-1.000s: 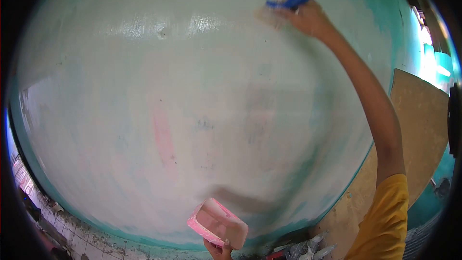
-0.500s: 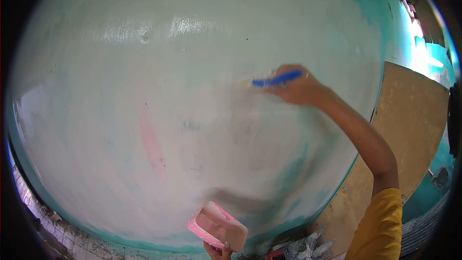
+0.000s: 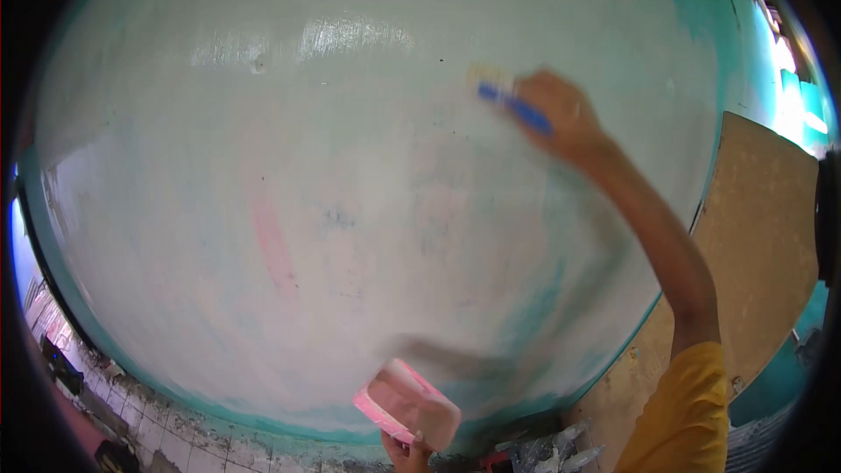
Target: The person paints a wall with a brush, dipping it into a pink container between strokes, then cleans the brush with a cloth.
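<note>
A blue-handled paintbrush (image 3: 517, 109) is gripped in my right hand (image 3: 562, 114), raised in front of the wall at right of centre. Its pale bristles point up and left, close to the wall; blur hides whether they touch. Low in the view, my left hand (image 3: 406, 454) holds a pink plastic container (image 3: 385, 419) by its near side, thumb over the rim. Whitish paint coats the inside of this tilted tub. The wall (image 3: 350, 149) carries a broad whitish coat over turquoise, with a pink streak left of centre and a wet shine near the top.
A brown wooden board (image 3: 753, 201) leans at the right. Plastic-wrapped items (image 3: 552, 451) lie on the floor below it. White floor tiles (image 3: 175, 445) with dirt along the wall base show at lower left. Bright light enters at the far right.
My right hand has moved the paintbrush upward, and its bristle end now tilts up. My left hand and the pink container have shifted only slightly, as the view turned a little.
</note>
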### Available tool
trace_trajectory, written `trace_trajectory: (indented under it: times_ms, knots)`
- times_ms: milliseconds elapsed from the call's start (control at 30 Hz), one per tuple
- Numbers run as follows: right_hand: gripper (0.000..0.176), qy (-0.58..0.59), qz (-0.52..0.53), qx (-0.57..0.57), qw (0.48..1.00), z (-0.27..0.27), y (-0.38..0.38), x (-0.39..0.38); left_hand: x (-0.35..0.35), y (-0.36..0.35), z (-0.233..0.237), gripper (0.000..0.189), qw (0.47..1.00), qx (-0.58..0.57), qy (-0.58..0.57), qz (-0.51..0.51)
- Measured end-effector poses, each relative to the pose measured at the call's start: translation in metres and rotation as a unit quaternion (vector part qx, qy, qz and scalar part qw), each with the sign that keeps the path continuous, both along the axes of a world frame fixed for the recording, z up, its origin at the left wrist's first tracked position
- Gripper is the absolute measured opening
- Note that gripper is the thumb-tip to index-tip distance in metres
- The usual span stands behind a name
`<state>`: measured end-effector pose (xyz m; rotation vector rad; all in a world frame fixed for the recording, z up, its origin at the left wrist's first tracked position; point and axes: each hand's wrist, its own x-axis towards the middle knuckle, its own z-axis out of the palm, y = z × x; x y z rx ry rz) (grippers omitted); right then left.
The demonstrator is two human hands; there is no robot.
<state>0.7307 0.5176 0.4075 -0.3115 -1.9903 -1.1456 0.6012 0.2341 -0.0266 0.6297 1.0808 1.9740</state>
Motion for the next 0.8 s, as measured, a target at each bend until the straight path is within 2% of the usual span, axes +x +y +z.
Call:
trace_trajectory:
  times_ms: [33, 67, 100, 167, 200, 267, 333, 367, 400, 433, 500, 533, 567, 600, 633, 667, 700, 733, 800]
  knots:
    - [0.011, -0.023, 0.096, -0.032, 0.995, -0.028, 0.0, 0.0, 0.005, 0.004, -0.015, 0.076, 1.0, -0.008, -0.006, 0.003]
    - [0.012, -0.04, 0.058, -0.099, 0.993, -0.048, -0.012, 0.002, 0.011, 0.007, -0.024, 0.074, 1.0, -0.017, -0.014, 0.005]
    - [0.012, -0.042, 0.059, -0.101, 0.992, -0.054, -0.016, 0.002, 0.016, 0.007, -0.023, 0.074, 1.0, -0.019, -0.016, 0.007]
    - [0.016, -0.088, -0.031, -0.154, 0.984, -0.058, -0.019, 0.003, 0.024, 0.009, -0.023, 0.078, 0.998, -0.041, -0.051, -0.01]
    - [0.027, -0.049, 0.015, -0.195, 0.98, -0.045, -0.017, 0.009, 0.027, 0.008, -0.025, 0.078, 0.998, -0.043, -0.051, -0.007]
    - [0.036, 0.028, -0.086, -0.162, 0.983, -0.004, -0.028, 0.008, 0.036, 0.01, -0.033, 0.08, 0.995, -0.086, -0.044, 0.001]
    - [0.042, 0.058, -0.149, -0.176, 0.971, 0.053, -0.015, 0.002, 0.044, 0.012, -0.037, 0.08, 0.994, -0.1, -0.04, 0.004]
    - [0.044, 0.091, -0.097, -0.104, 0.986, 0.07, -0.009, 0.001, 0.049, 0.012, -0.038, 0.08, 0.993, -0.115, -0.037, 0.005]
    - [0.038, 0.121, -0.112, -0.1, 0.981, 0.084, -0.018, -0.002, 0.052, 0.013, -0.036, 0.08, 0.992, -0.118, -0.037, 0.007]
    - [0.038, 0.121, -0.11, -0.103, 0.981, 0.09, -0.02, -0.004, 0.056, 0.013, -0.034, 0.077, 0.992, -0.107, -0.072, 0.004]
    - [0.043, 0.165, -0.073, -0.034, 0.983, 0.093, -0.019, -0.006, 0.06, 0.011, -0.046, 0.074, 0.989, -0.102, -0.107, 0.005]
    - [0.023, 0.17, 0.003, 0.029, 0.985, 0.077, -0.015, -0.005, 0.059, 0.013, -0.065, 0.073, 0.995, -0.102, -0.013, 0.007]
    - [0.016, 0.141, 0.033, 0.052, 0.988, 0.059, -0.005, -0.004, 0.059, 0.012, -0.082, 0.072, 0.992, -0.101, 0.08, 0.007]
    - [0.01, 0.11, 0.065, 0.076, 0.989, 0.038, 0.006, -0.004, 0.061, 0.011, -0.081, 0.072, 0.991, -0.103, 0.08, 0.009]
    - [0.01, 0.091, 0.02, 0.016, 0.996, 0.009, 0.009, -0.006, 0.063, 0.012, -0.076, 0.069, 0.991, -0.111, 0.069, 0.02]
    - [0.009, 0.02, 0.003, 0.007, 1.0, -0.02, 0.004, -0.002, 0.065, 0.01, -0.071, 0.067, 0.99, -0.122, 0.059, 0.03]
    - [0.009, -0.002, 0.067, 0.024, 0.997, -0.05, 0.01, -0.001, 0.066, 0.008, -0.062, 0.067, 0.99, -0.127, 0.057, 0.032]
    - [0.016, -0.035, 0.076, -0.039, 0.996, -0.075, 0.009, 0.003, 0.066, 0.008, -0.049, 0.072, 0.992, -0.118, 0.032, 0.026]
    - [0.023, -0.072, 0.098, -0.085, 0.989, -0.114, -0.007, 0.011, 0.068, 0.011, -0.023, 0.077, 0.993, -0.112, 0.003, 0.025]
